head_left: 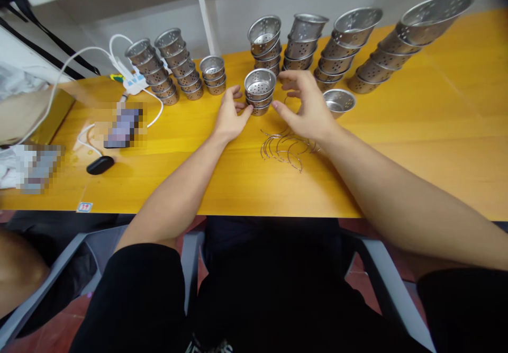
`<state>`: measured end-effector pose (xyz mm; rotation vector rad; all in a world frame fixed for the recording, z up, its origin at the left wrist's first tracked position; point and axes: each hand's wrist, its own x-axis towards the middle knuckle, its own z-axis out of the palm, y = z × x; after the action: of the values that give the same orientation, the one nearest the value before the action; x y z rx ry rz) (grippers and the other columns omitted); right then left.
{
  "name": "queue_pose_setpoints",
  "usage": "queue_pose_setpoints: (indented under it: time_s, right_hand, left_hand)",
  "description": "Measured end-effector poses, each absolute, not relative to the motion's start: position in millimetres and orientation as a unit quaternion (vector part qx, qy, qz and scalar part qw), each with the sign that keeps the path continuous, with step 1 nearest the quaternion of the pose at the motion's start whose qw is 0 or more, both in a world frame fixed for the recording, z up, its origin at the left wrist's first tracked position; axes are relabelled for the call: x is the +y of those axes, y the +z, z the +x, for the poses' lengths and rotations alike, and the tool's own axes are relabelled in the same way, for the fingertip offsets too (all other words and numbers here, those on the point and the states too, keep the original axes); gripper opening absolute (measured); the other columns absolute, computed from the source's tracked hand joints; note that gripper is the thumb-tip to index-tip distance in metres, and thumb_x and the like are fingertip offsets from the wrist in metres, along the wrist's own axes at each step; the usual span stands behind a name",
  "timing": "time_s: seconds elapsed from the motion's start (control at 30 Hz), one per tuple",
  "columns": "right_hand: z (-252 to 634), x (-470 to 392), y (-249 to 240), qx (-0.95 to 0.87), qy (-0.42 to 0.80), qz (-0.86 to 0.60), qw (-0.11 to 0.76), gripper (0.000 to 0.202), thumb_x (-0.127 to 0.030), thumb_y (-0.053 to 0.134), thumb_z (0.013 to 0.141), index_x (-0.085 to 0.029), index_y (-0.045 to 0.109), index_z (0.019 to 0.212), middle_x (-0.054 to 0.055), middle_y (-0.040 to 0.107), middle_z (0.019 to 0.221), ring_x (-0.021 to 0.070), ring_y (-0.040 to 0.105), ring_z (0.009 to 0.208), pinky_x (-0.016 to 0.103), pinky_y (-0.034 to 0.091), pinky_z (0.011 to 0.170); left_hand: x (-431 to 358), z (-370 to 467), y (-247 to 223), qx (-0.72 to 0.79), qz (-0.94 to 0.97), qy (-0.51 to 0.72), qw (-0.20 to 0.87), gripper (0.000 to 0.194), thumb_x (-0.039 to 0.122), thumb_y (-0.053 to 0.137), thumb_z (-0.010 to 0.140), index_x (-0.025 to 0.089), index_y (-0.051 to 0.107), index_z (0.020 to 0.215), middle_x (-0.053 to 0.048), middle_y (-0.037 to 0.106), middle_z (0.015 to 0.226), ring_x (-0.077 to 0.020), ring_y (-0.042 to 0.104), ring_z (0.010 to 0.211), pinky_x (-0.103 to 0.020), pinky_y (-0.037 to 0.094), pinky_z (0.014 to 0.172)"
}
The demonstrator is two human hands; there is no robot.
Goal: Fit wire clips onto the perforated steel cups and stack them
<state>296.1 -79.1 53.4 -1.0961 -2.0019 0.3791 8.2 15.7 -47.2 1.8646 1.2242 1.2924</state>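
A short stack of perforated metal cups [260,86] stands upright on the table between my two hands. My left hand [232,114] is at the stack's left side, fingers apart, its thumb tip close to the lowest cup; whether it touches I cannot tell. Over on the right, my right hand [305,101] is held open with thumb and fingers spread, just off the cups. Beneath and in front of it lie several thin curved wires [278,146] in a loose heap. A single perforated cup [339,101] sits beside my right wrist, partly hidden by it.
Taller cup stacks line the back: one leaning far right [391,51], others behind my hands, and smaller ones [184,64] at left. A phone [124,128], a black oval case [100,165], white cables and a power strip [135,84] lie left. Another person's limb shows lower left.
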Motion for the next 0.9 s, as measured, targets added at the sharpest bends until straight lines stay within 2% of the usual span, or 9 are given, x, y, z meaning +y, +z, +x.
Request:
queue_pose_setpoints:
  time_s: [0.1,0.17,0.23,0.3,0.47,0.6,0.67,0.77,0.9]
  right_hand:
    - [302,-89,74,-0.791,0.095,-0.463,0.388,0.059,-0.055,0.075,0.125,-0.042,0.07,0.182,0.019,0.073,0.18,0.0544,0.07,0.162,0.078,0.064,0.137]
    - [311,-94,89,-0.784,0.052,-0.504,0.359,0.039,-0.044,0.07,0.127,-0.035,0.08,0.163,0.021,0.077,0.172,0.0521,0.074,0.158,0.074,0.064,0.136]
    - [322,-97,102,-0.761,0.015,-0.57,0.31,0.028,-0.035,0.068,0.125,-0.029,0.084,0.148,0.023,0.083,0.16,0.0498,0.08,0.15,0.069,0.066,0.132]
    - [333,-99,113,-0.727,-0.004,-0.643,0.241,0.029,-0.032,0.067,0.123,-0.023,0.086,0.143,0.023,0.089,0.151,0.0501,0.085,0.145,0.065,0.068,0.128]
    - [353,-97,124,-0.667,0.027,-0.741,0.074,0.041,-0.051,0.078,0.118,-0.02,0.091,0.142,0.025,0.093,0.137,0.0542,0.09,0.13,0.066,0.074,0.109]
    - [353,-94,123,-0.642,0.039,-0.765,0.008,0.032,-0.055,0.093,0.107,-0.024,0.091,0.118,0.022,0.091,0.121,0.0497,0.088,0.113,0.059,0.072,0.097]
    - [349,-95,122,-0.647,0.034,-0.762,0.003,0.024,-0.047,0.094,0.106,-0.024,0.092,0.114,0.02,0.091,0.117,0.0465,0.088,0.109,0.055,0.07,0.095]
    - [342,-100,123,-0.649,0.012,-0.76,0.026,0.019,-0.038,0.089,0.11,-0.021,0.094,0.117,0.025,0.093,0.123,0.047,0.088,0.112,0.056,0.068,0.094]
    - [339,-103,124,-0.677,0.009,-0.729,0.101,0.017,-0.034,0.08,0.115,-0.021,0.09,0.119,0.029,0.094,0.131,0.0497,0.089,0.118,0.059,0.069,0.099]
  left_hand:
    - [0,13,-26,0.481,0.67,0.498,0.267,0.062,0.006,0.096,0.107,0.028,0.063,0.154,-0.01,0.078,0.145,-0.0181,0.083,0.097,-0.042,0.073,0.097]
    - [-15,17,-6,0.497,0.67,0.489,0.256,0.042,0.007,0.102,0.103,0.025,0.069,0.121,-0.002,0.078,0.115,-0.0135,0.07,0.08,-0.036,0.063,0.081]
    - [-31,22,11,0.501,0.691,0.454,0.256,0.046,0.016,0.104,0.105,0.025,0.062,0.088,0.004,0.066,0.083,-0.0131,0.06,0.07,-0.034,0.051,0.07]
    - [-42,26,21,0.482,0.703,0.442,0.28,0.054,0.02,0.101,0.108,0.025,0.058,0.076,0.005,0.062,0.072,-0.0134,0.057,0.067,-0.033,0.044,0.067]
    - [-47,29,18,0.428,0.714,0.448,0.325,0.024,0.016,0.092,0.11,0.021,0.079,0.091,-0.004,0.09,0.098,-0.0164,0.08,0.086,-0.032,0.061,0.087]
    - [-43,25,14,0.439,0.717,0.437,0.32,0.016,0.018,0.089,0.111,0.021,0.08,0.099,-0.005,0.094,0.109,-0.0174,0.084,0.094,-0.032,0.066,0.093]
    - [-43,24,15,0.448,0.717,0.434,0.312,0.014,0.018,0.089,0.111,0.022,0.08,0.102,-0.006,0.095,0.115,-0.0174,0.085,0.095,-0.032,0.067,0.093]
    - [-43,25,18,0.464,0.705,0.441,0.305,0.013,0.014,0.089,0.108,0.022,0.08,0.102,-0.009,0.097,0.125,-0.0174,0.086,0.096,-0.034,0.069,0.095]
    - [-45,26,21,0.493,0.688,0.456,0.275,0.019,0.02,0.092,0.108,0.023,0.079,0.095,-0.004,0.091,0.099,-0.0176,0.078,0.083,-0.035,0.063,0.082]
